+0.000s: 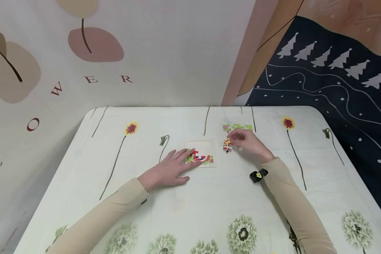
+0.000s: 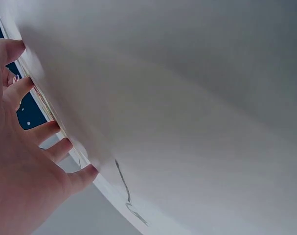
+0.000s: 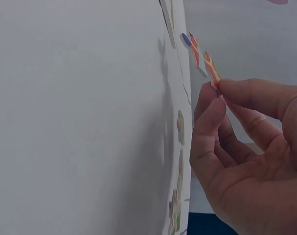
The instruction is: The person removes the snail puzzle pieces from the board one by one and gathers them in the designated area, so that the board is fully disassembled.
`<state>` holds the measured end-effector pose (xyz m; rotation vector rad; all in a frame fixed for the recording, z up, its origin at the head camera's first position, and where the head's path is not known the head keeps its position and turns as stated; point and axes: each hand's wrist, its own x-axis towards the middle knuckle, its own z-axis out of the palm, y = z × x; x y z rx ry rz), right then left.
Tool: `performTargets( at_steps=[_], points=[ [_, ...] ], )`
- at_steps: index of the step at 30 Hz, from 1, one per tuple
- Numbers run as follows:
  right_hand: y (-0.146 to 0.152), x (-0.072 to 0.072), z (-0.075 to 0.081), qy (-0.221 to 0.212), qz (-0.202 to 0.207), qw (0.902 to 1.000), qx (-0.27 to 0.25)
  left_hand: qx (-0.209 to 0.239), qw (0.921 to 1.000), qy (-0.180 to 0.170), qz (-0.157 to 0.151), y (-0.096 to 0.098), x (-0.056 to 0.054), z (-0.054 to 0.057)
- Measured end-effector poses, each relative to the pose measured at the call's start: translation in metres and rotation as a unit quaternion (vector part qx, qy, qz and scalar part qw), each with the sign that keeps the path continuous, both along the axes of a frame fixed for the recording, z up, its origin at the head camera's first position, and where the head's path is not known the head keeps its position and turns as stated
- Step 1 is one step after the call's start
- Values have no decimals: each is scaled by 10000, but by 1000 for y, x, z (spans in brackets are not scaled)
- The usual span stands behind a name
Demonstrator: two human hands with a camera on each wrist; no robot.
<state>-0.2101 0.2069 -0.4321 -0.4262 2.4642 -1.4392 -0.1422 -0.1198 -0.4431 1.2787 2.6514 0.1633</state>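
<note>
Nearest on the counter [image 1: 209, 197], the left hand [image 1: 166, 171] lies flat with straight fingers on the puzzle tray [image 1: 200, 153], pressing its left edge. Just right of the tray, the right hand [image 1: 249, 141] pinches a red-and-orange puzzle piece [image 1: 227, 145] between thumb and fingertips (lifted off the cloth, judging by the wrist view). Turning the piece to match the tray's gap before lowering it would likely seat it best. Beyond the tray's right side lie green pieces [image 1: 238, 127].
</note>
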Motion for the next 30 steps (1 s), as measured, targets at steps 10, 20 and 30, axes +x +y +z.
performTargets(
  at_steps=[10,20,30],
  points=[
    [15,-7,10,57,-99,9998,159,42,10000,12,-21,0,-1,1],
    [20,-6,33,-83,-127,9993,338,-4,10000,34,-17,0,0,3],
    [34,-16,17,43,-358,9977,568,-50,10000,48,-26,0,0,2]
  ],
)
